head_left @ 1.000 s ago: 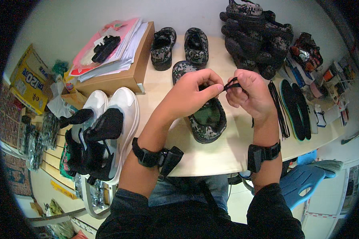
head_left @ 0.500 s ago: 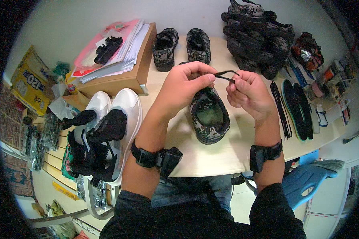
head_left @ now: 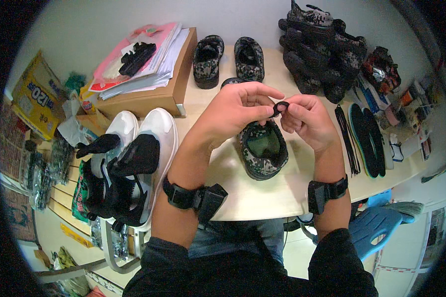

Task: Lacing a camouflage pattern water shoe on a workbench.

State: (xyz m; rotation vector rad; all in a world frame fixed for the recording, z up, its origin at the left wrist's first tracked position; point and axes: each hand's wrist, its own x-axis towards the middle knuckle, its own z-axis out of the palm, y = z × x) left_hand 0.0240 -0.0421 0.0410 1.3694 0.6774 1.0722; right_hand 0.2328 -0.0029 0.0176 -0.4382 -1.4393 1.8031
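Observation:
Between my two hands a black shoelace [head_left: 281, 105] is bent into a small loop above a camouflage shoe [head_left: 263, 167]. My left hand [head_left: 240, 111] pinches one side of the lace between thumb and finger, its index finger stretched over the top. The other side sits in the fingertips of my right hand [head_left: 308, 120], with the fingers curled. Below them the shoe stands on the table, heel toward me and opening up; my hands cover its front. Part of another dark camouflage shoe [head_left: 231, 81] shows just beyond my left hand.
A camouflage pair, with its right shoe [head_left: 249, 60], stands at the back beside a cardboard box [head_left: 171, 99] topped with papers. More shoes [head_left: 314, 59] are piled at back right. Black laces [head_left: 349, 141] and insoles [head_left: 365, 141] lie right; white sneakers [head_left: 158, 129] stand left.
My hands have come closer together and a little lower. The lace, stretched between them before, is now curled into a small round loop.

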